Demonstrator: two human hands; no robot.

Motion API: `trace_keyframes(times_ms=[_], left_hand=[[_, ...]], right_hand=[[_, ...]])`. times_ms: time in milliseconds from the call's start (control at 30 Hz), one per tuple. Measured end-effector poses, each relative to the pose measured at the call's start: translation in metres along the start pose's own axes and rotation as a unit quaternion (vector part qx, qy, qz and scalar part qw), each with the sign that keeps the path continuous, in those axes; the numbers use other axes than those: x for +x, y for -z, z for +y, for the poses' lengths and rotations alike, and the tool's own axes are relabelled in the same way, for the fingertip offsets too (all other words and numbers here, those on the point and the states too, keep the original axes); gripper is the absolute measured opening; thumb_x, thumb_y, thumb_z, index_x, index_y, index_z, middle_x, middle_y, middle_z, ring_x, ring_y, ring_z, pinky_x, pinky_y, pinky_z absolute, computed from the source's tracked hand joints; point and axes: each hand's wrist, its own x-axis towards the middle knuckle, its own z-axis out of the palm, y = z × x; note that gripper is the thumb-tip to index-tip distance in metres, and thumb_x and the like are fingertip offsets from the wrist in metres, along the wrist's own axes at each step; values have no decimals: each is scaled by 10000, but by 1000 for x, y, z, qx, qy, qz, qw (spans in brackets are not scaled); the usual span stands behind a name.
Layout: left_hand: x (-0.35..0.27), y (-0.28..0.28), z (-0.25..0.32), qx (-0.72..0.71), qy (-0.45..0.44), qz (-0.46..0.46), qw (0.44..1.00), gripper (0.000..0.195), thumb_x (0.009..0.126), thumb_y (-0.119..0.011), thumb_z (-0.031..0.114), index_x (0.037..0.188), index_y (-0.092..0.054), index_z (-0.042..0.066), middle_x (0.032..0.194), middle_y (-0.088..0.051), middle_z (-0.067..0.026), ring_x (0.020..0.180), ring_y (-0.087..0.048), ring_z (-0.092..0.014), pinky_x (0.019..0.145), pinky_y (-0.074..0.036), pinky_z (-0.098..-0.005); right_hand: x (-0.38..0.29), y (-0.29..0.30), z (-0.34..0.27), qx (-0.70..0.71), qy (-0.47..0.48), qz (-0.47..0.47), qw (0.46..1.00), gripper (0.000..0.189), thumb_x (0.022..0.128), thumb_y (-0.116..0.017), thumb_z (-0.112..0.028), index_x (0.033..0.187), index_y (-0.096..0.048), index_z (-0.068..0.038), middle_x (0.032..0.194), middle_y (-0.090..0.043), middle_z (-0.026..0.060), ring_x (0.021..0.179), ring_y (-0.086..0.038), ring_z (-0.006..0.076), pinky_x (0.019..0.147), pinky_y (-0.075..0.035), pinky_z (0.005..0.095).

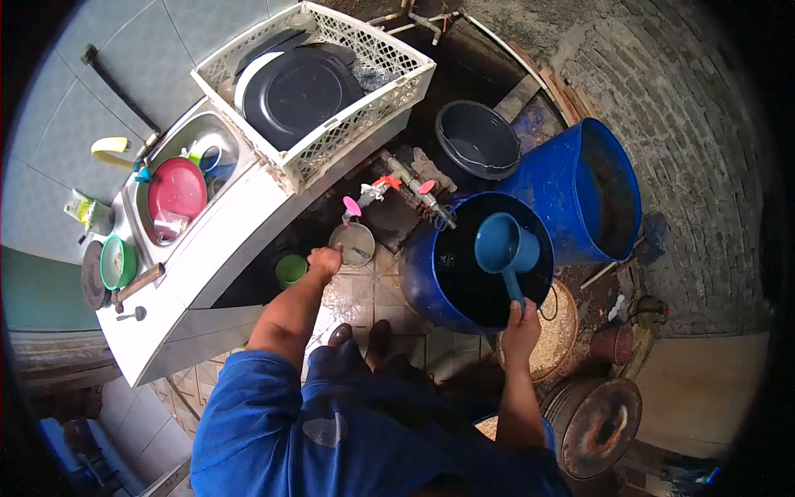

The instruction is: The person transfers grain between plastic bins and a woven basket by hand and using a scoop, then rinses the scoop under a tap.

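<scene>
With my right hand [520, 329] I hold a blue plastic dipper [498, 243] by its handle, over the dark opening of a blue drum [417, 279]. My left hand [327, 258] is closed at the near left rim of a small round pot [353, 245] with liquid and what looks like a utensil in it. The pot is below a tap with a pink handle [352, 206]. Left of my left hand sits a green bowl [290, 269]. Pipes with red-handled taps [426, 186] reach to the drum's rim.
A second blue drum [553, 199] and a black bucket [477, 140] stand beyond. On the left, a counter [248, 217] bears a white crate [360, 133] of dishes and a steel sink [217, 124] with a red plate [177, 189]. A basket of grain-like material [556, 335] is at the right.
</scene>
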Motion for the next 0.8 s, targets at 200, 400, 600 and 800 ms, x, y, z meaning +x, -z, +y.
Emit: trace_keyframes(times_ms=[200, 400, 600, 800], left_hand=[[-19, 35, -72, -69, 198, 27, 977, 585, 950, -325, 448, 988, -636, -46, 1024, -605, -271, 1061, -551, -386, 899, -426, -446], [-32, 25, -137, -79, 106, 134, 982, 531, 933, -379, 429, 994, -647, -25, 1053, -609, -240, 1003, -580, -386, 879, -443, -436], [-59, 48, -106, -93, 178, 13, 980, 520, 925, -404, 445, 915, -646, -16, 1033, -618, -227, 954, -592, -371, 836, -459, -401], [-49, 29, -149, -178, 150, 92, 968, 268, 891, -418, 165, 1030, -576, -1, 998, -626, -202, 951, -596, -342, 819, -455, -382]], right_hand=[[8, -27, 57, -141, 12, -42, 989, 237, 893, -516, -214, 988, -563, -1, 854, -610, 216, 815, -592, 388, 684, -455, 454], [13, -65, 83, -224, -53, -137, 964, 271, 883, -511, -286, 910, -548, -18, 888, -619, 207, 856, -592, 397, 748, -462, 487], [13, -71, 100, -105, -37, -39, 993, 264, 884, -525, -264, 935, -605, -18, 850, -631, 175, 785, -615, 339, 711, -470, 432], [2, -33, 69, 304, -204, -42, 930, 227, 898, -580, -256, 949, -577, -34, 691, -515, -14, 622, -464, 61, 558, -388, 220]])
